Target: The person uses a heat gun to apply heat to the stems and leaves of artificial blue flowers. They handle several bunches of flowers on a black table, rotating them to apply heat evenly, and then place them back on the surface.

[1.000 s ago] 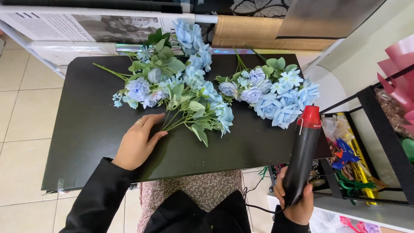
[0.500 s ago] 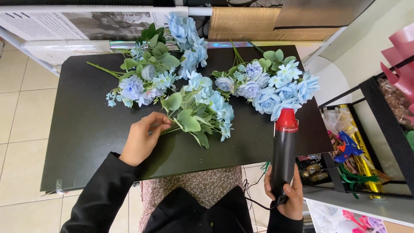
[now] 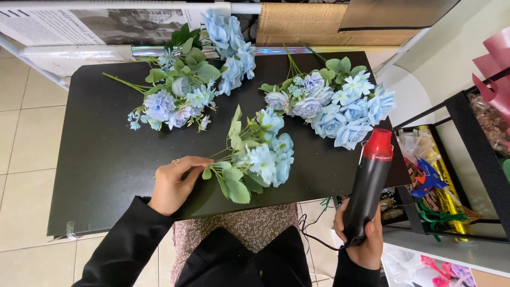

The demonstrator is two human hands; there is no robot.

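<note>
My left hand [image 3: 174,182] grips the stem end of a small bunch of blue artificial flowers [image 3: 257,157] with green leaves, lying on a black table [image 3: 106,159]. My right hand [image 3: 364,242] holds a black heat gun [image 3: 369,183] with a red nozzle, upright at the table's right edge, nozzle close to the right flower cluster. Two more bunches lie on the table: one at the back left [image 3: 186,85], one at the back right [image 3: 340,103].
A black shelf rack [image 3: 467,159] at the right holds gold and green ribbon and a blue glue gun [image 3: 427,178]. Rolls of printed paper [image 3: 95,24] and brown wrap [image 3: 297,24] lie behind the table. Pink paper [image 3: 496,66] stands far right. Tiled floor at left.
My left hand has pulled one small bunch away from the left pile toward me. The heat gun has risen and shifted left, closer to the table edge.
</note>
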